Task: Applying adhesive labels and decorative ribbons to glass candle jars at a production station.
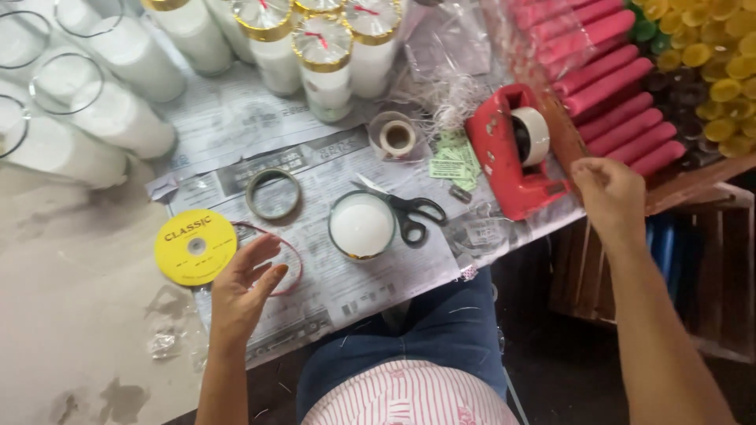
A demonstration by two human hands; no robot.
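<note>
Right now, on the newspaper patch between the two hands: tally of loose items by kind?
Yellow flat ribbon spool, by the left hand: 1
Grey-green empty tape ring: 1
Clear tape roll with beige core: 1
White wax candle in a glass jar: 1
Black-handled steel scissors: 1
Red plastic tape dispenser, by the right hand: 1
Total: 6

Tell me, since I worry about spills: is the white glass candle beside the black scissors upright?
Upright: the white glass candle shows its round top, standing by the black scissors.
</note>
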